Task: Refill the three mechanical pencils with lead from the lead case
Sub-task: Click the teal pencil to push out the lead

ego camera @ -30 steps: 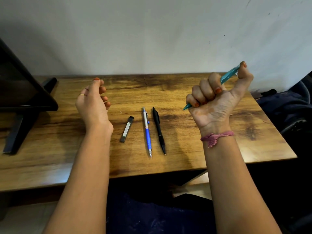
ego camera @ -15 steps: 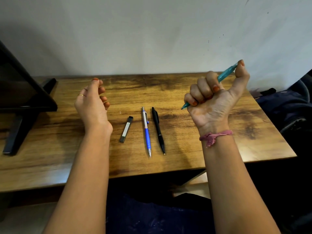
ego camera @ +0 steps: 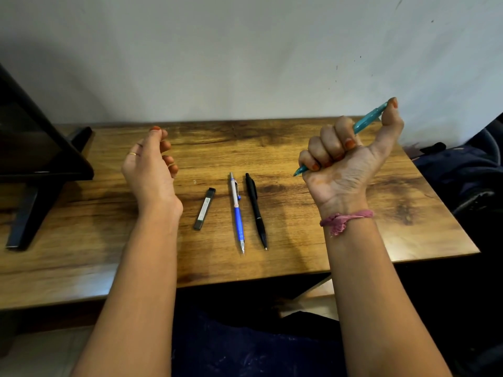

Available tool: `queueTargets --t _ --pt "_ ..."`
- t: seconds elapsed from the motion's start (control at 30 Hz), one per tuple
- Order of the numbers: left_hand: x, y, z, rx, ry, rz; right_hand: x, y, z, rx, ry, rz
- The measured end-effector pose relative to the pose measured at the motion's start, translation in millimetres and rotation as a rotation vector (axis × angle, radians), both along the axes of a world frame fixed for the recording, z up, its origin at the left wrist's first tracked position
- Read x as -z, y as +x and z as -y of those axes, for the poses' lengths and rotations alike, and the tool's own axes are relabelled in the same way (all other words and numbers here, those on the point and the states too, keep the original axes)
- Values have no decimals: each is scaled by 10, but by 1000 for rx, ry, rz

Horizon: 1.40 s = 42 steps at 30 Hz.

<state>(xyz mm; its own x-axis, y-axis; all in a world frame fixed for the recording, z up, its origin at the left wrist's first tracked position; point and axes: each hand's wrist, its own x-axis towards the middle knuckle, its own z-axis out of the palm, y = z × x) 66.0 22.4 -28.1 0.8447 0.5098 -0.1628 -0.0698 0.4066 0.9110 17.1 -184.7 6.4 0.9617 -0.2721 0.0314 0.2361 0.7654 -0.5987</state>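
My right hand (ego camera: pixel 345 164) is fisted around a teal mechanical pencil (ego camera: pixel 367 121), held above the right side of the wooden desk (ego camera: pixel 299 235), thumb on its top end, tip pointing down-left. My left hand (ego camera: pixel 151 170) hovers over the desk's left-middle, fingers loosely curled and apart, holding nothing. Between the hands lie a dark slim lead case (ego camera: pixel 204 208), a blue-and-silver mechanical pencil (ego camera: pixel 237 213) and a black mechanical pencil (ego camera: pixel 256 210), side by side, tips toward me.
A black monitor on a stand (ego camera: pixel 30 164) occupies the desk's left end. A white wall runs behind the desk. Dark fabric and a bag (ego camera: pixel 462 180) sit off the right edge. The desk's front edge is close to my lap.
My right hand with the teal pencil has drifted slightly left and up. The left hand and the items on the desk have barely shifted.
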Motion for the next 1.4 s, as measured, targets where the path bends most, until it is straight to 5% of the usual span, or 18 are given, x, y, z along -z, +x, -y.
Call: queueTargets --t 1.4 --pt "3 -12 -36 4 8 -9 86 81 -1 -70 -9 -96"
